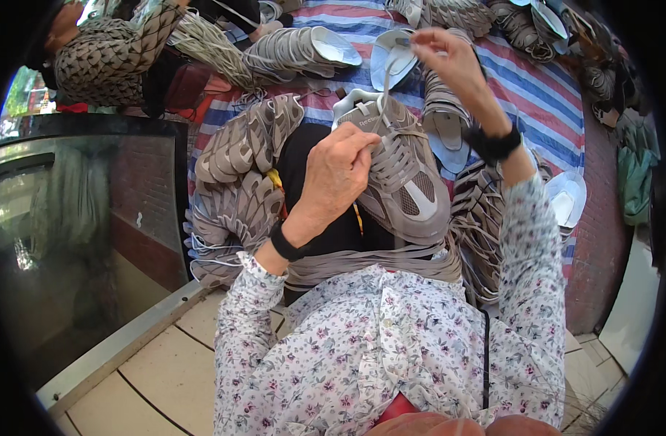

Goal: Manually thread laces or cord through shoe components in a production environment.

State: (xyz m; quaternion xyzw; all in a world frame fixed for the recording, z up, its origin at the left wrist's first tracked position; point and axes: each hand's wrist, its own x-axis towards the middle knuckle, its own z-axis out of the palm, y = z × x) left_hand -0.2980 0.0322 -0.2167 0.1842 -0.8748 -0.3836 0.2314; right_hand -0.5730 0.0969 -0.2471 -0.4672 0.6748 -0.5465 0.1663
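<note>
Gripping the light, soft shoe upper, left hand steadies it; right hand fingers pinch the limp lace.

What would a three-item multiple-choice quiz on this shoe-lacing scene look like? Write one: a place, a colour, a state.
1. Where is the right hand?
A. raised above the shoe
B. resting on the floor tiles
C. under the shirt

2. What colour is the shoe upper?
A. bright red
B. grey-beige
C. black

3. What is the lace doing?
A. lying coiled on the mat
B. hanging loose off the heel
C. drawn taut upward

A: it pinches the lace high over the striped mat.
B: mesh and laces are pale taupe.
C: it runs straight from shoe to fingers, while the left hand grips the shoe.
</note>
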